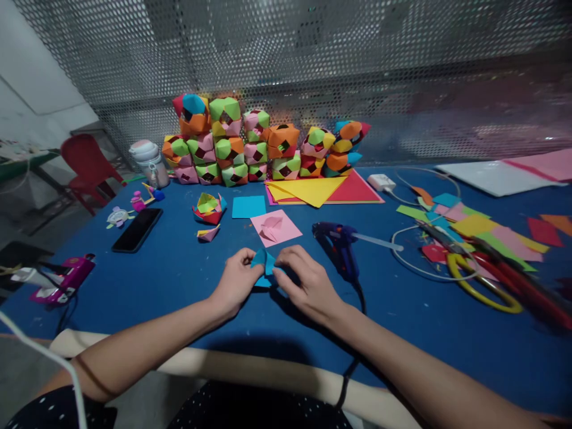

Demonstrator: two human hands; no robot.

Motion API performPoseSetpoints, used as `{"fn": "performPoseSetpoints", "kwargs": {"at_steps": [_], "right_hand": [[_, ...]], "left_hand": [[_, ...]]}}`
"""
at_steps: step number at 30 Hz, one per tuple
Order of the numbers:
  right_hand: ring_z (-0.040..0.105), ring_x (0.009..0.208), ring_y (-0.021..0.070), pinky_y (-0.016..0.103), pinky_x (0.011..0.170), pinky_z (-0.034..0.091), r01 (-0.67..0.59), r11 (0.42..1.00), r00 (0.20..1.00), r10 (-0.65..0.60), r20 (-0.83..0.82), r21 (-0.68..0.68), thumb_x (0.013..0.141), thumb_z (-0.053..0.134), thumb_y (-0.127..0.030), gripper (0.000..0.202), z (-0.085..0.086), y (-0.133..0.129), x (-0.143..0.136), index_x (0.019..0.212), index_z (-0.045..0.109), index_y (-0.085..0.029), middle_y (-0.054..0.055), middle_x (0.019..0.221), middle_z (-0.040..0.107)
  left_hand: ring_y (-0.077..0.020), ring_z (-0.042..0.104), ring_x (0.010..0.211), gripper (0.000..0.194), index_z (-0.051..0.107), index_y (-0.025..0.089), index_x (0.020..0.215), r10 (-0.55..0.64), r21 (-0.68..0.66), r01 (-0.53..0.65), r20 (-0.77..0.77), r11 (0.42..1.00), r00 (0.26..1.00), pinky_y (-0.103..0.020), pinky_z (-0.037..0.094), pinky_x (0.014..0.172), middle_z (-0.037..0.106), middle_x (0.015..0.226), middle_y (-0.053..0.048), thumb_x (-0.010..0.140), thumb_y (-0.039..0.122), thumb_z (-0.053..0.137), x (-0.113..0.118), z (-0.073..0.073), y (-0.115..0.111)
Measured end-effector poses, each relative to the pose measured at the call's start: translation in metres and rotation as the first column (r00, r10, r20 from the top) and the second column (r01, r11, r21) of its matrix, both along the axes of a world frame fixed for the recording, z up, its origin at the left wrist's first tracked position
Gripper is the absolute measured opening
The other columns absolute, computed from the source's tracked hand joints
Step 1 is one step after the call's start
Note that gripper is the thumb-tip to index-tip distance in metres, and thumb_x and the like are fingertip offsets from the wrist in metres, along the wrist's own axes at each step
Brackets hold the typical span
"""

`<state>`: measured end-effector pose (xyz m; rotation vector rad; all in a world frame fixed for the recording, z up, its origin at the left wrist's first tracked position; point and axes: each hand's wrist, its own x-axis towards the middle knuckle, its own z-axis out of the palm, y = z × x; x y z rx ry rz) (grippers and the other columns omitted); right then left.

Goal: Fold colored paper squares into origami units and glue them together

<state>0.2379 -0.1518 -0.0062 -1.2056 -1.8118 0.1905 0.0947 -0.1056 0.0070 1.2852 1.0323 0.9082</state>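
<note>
Low over the blue table, my left hand (236, 279) pinches the left side of a small folded blue paper (264, 268). The fingers of my right hand (308, 285) are closed on its right side. Just beyond the hands lies a pink square (290, 227) with a folded pink piece (271, 228) on it. A flat blue square (249, 207) is behind that. To the left sit a multicoloured folded cup shape (210, 208) and a small folded piece (208, 233). A blue glue gun (339, 243) rests right of my right hand.
Stacked folded paper balls (230, 152) line the back, beside yellow and red sheets (330, 189). At the right are paper scraps (487, 229), yellow-handled scissors (485, 292) and a white cable. A phone (137, 230), bottle (149, 162) and magenta device (74, 279) are at the left.
</note>
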Motion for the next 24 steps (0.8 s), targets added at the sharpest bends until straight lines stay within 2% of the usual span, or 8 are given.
{"fn": "performPoseSetpoints", "kwargs": {"at_steps": [3, 5, 9, 12, 24], "right_hand": [[0.053, 0.075, 0.016, 0.029, 0.069, 0.043, 0.016, 0.998, 0.995, -0.023, -0.102, -0.063, 0.086, 0.047, -0.019, 0.007, 0.0008, 0.0014, -0.0001, 0.08, 0.05, -0.019, 0.004, 0.08, 0.054], [0.053, 0.073, 0.0154, 0.028, 0.068, 0.043, 0.032, 0.993, 0.987, -0.048, -0.152, -0.11, 0.084, 0.051, -0.019, 0.002, 0.0, 0.0027, -0.0001, 0.085, 0.052, -0.019, 0.004, 0.081, 0.056], [0.054, 0.071, 0.0146, 0.026, 0.066, 0.042, 0.006, 0.982, 0.981, -0.042, -0.19, -0.187, 0.083, 0.051, -0.02, 0.006, -0.0004, 0.0039, 0.0, 0.085, 0.057, -0.018, 0.002, 0.079, 0.059], [0.053, 0.065, 0.0136, 0.025, 0.062, 0.041, 0.008, 0.98, 0.978, -0.049, -0.203, -0.2, 0.082, 0.051, -0.02, 0.008, 0.0008, 0.0038, 0.0002, 0.078, 0.057, -0.018, 0.001, 0.072, 0.058], [0.051, 0.06, 0.0124, 0.024, 0.058, 0.04, 0.052, 0.981, 0.968, -0.095, -0.231, -0.187, 0.08, 0.054, -0.018, 0.01, -0.0005, 0.0032, -0.0001, 0.07, 0.055, -0.018, -0.001, 0.064, 0.055]], "left_hand": [[-0.0067, 0.043, 0.053, 0.007, 0.051, 0.014, 0.066, -0.007, -0.003, 0.007, -0.019, 1.0, 1.0, -0.017, 0.036, 0.05, 0.048, 0.058, 0.006, 0.063, 0.014, 0.057, 0.0008, 0.0021, -0.0015], [-0.0066, 0.044, 0.053, 0.007, 0.051, 0.014, 0.067, -0.024, 0.004, 0.024, -0.024, 1.0, 0.999, -0.017, 0.036, 0.05, 0.048, 0.058, 0.006, 0.064, 0.015, 0.057, 0.0011, 0.0035, -0.0028], [-0.0066, 0.045, 0.053, 0.006, 0.052, 0.014, 0.067, -0.047, 0.034, 0.048, -0.038, 0.998, 0.998, -0.017, 0.035, 0.051, 0.049, 0.059, 0.006, 0.065, 0.016, 0.057, 0.0008, 0.0042, -0.0039], [-0.0064, 0.043, 0.053, 0.006, 0.051, 0.015, 0.068, -0.059, 0.036, 0.061, -0.056, 0.997, 0.997, -0.017, 0.034, 0.051, 0.048, 0.059, 0.006, 0.065, 0.016, 0.057, 0.0001, 0.003, -0.0033], [-0.0069, 0.041, 0.056, 0.01, 0.051, 0.015, 0.074, -0.122, 0.005, 0.123, -0.033, 0.992, 0.992, -0.018, 0.034, 0.054, 0.047, 0.062, 0.006, 0.068, 0.019, 0.058, 0.0002, 0.0053, -0.0051]]}}
